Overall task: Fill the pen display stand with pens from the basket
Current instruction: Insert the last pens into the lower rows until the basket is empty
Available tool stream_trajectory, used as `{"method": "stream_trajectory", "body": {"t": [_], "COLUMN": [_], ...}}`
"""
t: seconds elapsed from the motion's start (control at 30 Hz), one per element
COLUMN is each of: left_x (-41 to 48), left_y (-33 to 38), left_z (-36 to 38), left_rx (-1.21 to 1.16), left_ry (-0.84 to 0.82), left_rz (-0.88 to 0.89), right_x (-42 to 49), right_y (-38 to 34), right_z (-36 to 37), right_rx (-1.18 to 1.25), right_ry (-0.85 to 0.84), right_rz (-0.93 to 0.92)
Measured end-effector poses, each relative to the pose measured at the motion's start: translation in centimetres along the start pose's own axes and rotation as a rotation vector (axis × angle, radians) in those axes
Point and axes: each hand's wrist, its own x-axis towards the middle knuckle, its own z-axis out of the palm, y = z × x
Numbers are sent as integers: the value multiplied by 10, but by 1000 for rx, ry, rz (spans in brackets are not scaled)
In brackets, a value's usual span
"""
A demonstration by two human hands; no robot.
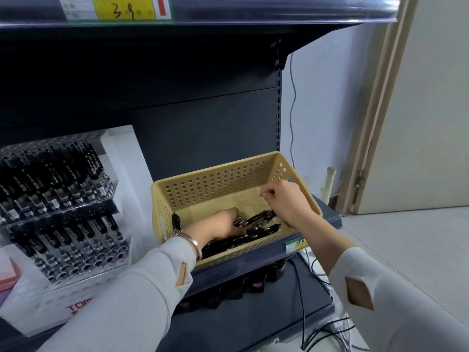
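A yellow perforated basket (218, 184) stands on the dark shelf, with several black pens (261, 219) lying in its near half. My left hand (218, 224) is down inside the basket, fingers curled over the pens; whether it grips one is hidden. My right hand (284, 199) hovers above the basket's right side with its fingers loosely curled, and I see nothing in it. The clear acrylic pen display stand (61, 207) sits to the left on the shelf, its two tiers holding several black pens, with open holes along the front row.
The shelf's front edge (253, 257) carries a price label. An upper shelf (203, 13) overhangs. A pink pad (9, 275) lies at the far left. Cables and dark items sit on the lower shelf (253, 313). A door (418, 110) stands to the right.
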Motion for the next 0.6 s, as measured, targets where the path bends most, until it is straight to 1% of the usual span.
{"method": "stream_trajectory", "body": {"t": [0.07, 0.17, 0.23, 0.3, 0.37, 0.43, 0.53, 0.6], "left_x": [-3, -3, -3, -5, -7, -7, -11, -15], "left_y": [-5, -11, -16, -23, -29, -29, -18, -12], "left_z": [-3, -8, -10, -10, -10, -12, -19, -25], "left_rx": [-19, -115, -142, -125, -185, -319, -542, -687], "left_ry": [53, 154, 157, 112, 104, 155, 272, 363], "left_rz": [-9, -48, -116, -190, -218, -187, -61, 13], "right_x": [0, -1, -2, -1, 0, 1, 2, 4], "right_y": [-3, -4, -4, -4, -8, -12, -18, -21], "right_z": [0, -1, -1, 0, 0, 0, -2, -3], "right_rx": [-1, 1, -1, 14, 20, 9, -28, -73], "right_ry": [-5, -25, -36, -44, -58, -87, -112, -96], "right_rz": [-10, 1, 5, 4, -2, -29, -73, -88]}}
